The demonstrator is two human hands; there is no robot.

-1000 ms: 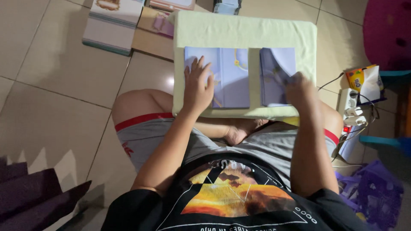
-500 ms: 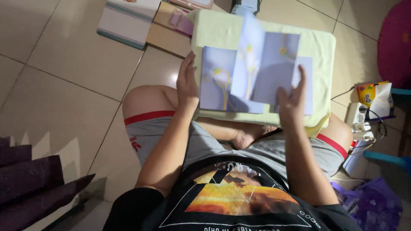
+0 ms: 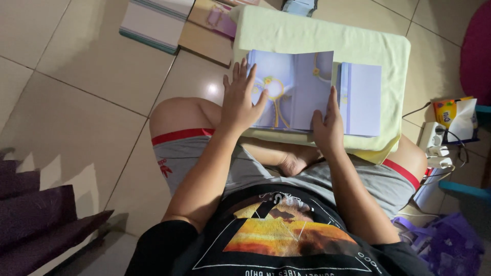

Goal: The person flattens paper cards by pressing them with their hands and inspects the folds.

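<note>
Two hands lie flat on one open lavender booklet (image 3: 291, 89), and I log neither as a true grasp. My left hand (image 3: 240, 102) rests with fingers spread across the booklet's left page, palm down, gripping nothing. My right hand (image 3: 327, 128) presses the lower edge of the right page, with the fingers extended up the sheet; I cannot tell whether the thumb is tucked under the paper. The booklet sits on a pale yellow cushion (image 3: 317, 36) balanced over my crossed legs, and a second lavender stack (image 3: 360, 99) lies just beside it on the right, close to my right hand.

Risks, in my judgement: the cushion is soft and rests on my knees, so a shift of either leg could tilt it and slide both booklets toward the tiled floor (image 3: 76, 87). With only flat pressure holding the pages, lifting either palm could let the fold spring shut. Careless sweeping by my right hand could push the neighbouring stack off the cushion's right edge, toward the power strip (image 3: 434, 145) and tissue box (image 3: 452, 117). Beyond the cushion, more books (image 3: 156, 20) lie on the floor, well apart.
</note>
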